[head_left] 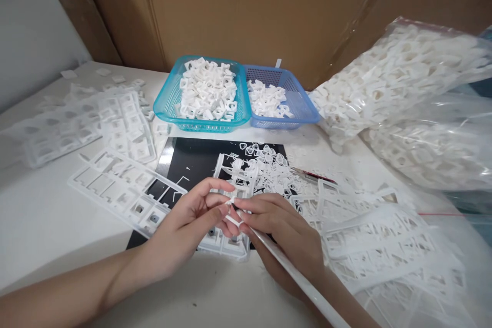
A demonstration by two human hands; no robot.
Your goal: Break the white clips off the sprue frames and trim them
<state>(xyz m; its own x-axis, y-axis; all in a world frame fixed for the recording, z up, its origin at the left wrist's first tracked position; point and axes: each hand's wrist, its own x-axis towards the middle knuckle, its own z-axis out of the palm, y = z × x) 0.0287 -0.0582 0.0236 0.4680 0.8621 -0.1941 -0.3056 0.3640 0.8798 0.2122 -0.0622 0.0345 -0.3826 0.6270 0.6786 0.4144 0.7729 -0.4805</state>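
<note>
My left hand (192,215) pinches a small white plastic piece (231,201) between thumb and fingertips, over the middle of the table. Close against it, my right hand (284,233) has its fingers closed round a long, flat white stick (295,277), which runs back toward the bottom edge. The stick's far end, and what exactly it touches, are hidden by my fingers. Under both hands lies a white moulded frame (226,251) with square openings, resting on a black mat (184,156). Thin white cut-off rings and scraps (272,177) are heaped at the mat's right.
A teal basket (163,105) and a blue basket (303,107) hold small white parts. More moulded sheets (130,130) lie left, and emptied frames (376,246) right. Bulging clear bags (395,77) stand at the right. A slim dark-red tool (313,174) lies by the scraps. Cardboard (246,10) closes the back.
</note>
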